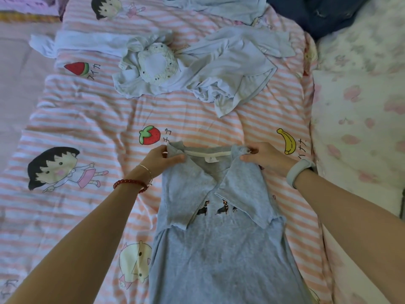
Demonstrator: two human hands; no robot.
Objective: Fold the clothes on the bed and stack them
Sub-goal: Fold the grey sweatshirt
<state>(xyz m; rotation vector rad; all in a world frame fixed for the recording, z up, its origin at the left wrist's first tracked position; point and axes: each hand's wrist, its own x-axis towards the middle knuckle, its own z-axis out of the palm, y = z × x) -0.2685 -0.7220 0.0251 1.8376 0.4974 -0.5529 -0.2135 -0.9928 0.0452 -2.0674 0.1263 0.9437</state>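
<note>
Early days here: the grey T-shirt [219, 244] lies face-up on the striped bedspread [87, 119] right in front of the person, both sleeves already turned in across the chest. The left hand [163, 160] pinches the left shoulder beside the collar, and the right hand [266, 157] pinches the right shoulder, so the next fold looks ready to go. Plenty left, though: a crumpled pale blue garment [230, 69] sprawls further up the bed with a white crocheted hat [156, 64] on it, more pale cloth [210, 5] lies beyond, and no folded stack is in view yet.
</note>
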